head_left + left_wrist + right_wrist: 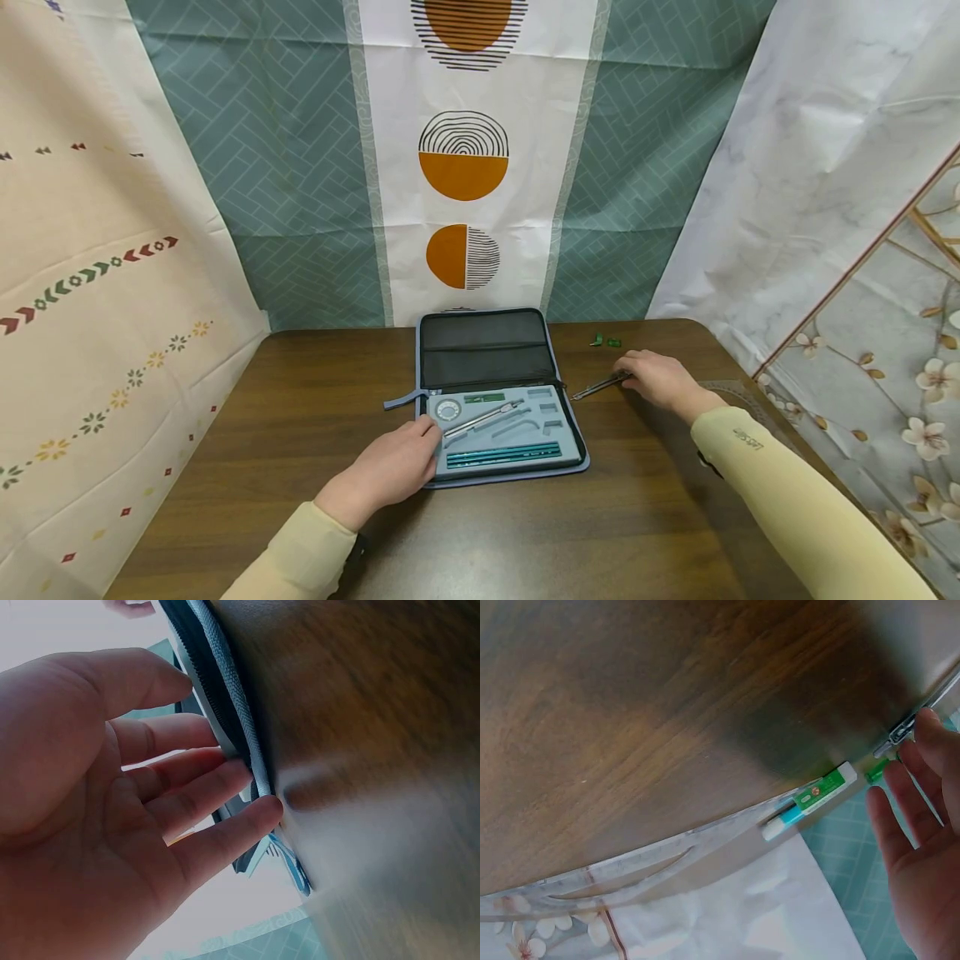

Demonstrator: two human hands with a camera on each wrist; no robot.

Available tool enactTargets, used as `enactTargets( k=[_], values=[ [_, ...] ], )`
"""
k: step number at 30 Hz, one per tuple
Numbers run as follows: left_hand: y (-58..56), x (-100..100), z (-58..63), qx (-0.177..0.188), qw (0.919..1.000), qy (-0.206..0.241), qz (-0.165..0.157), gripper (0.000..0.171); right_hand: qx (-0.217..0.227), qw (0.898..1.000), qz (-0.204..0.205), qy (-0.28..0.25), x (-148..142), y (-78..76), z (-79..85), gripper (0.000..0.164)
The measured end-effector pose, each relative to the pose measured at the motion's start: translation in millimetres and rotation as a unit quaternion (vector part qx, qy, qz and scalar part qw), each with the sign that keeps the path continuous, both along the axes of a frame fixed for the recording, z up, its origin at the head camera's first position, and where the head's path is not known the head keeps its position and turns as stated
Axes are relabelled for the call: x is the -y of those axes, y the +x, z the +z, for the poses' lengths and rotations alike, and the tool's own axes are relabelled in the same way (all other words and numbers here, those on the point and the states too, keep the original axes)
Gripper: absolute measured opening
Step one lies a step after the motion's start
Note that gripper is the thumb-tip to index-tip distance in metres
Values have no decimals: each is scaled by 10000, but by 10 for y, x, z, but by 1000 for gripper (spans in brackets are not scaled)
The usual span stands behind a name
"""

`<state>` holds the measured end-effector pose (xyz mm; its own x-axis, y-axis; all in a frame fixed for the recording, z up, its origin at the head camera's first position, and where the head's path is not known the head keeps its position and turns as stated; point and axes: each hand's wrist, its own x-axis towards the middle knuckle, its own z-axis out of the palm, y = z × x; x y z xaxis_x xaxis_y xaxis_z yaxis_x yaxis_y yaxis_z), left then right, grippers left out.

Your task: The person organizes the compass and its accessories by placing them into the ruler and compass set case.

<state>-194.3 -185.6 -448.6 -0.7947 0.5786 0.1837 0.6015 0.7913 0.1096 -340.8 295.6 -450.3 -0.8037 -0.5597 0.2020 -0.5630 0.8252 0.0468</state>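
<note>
An unzipped drawing set case (pixel 504 479) lies on the table, its lid folded back. My left hand (pixel 401 458) is at its front left corner; in the left wrist view the loosely bent fingers touch the zipped edge (pixel 244 712). To the right of the case my right hand (pixel 656 379) pinches a metal compass (pixel 596 388) between thumb and fingers, its far end pointing at the case. In the foam tray lie a silver stick-like tool (pixel 480 419), teal pencils (pixel 502 455), a round white piece (pixel 447 409) and a green strip (pixel 484 398).
Two small green items, one on the left (pixel 597 340) and one on the right (pixel 614 342), lie at the back right. A clear protractor (pixel 727 387) is by the right table edge. An eraser (pixel 821 791) in a green sleeve shows in the right wrist view. Curtains hang around the table.
</note>
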Motion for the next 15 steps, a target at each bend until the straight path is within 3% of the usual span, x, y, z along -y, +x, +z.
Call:
enactTargets(
  k=[15],
  values=[
    [2, -5, 4, 63, 10000, -19, 45, 22, -12, 10000, 48, -58, 19, -24, -47, 31]
  ],
)
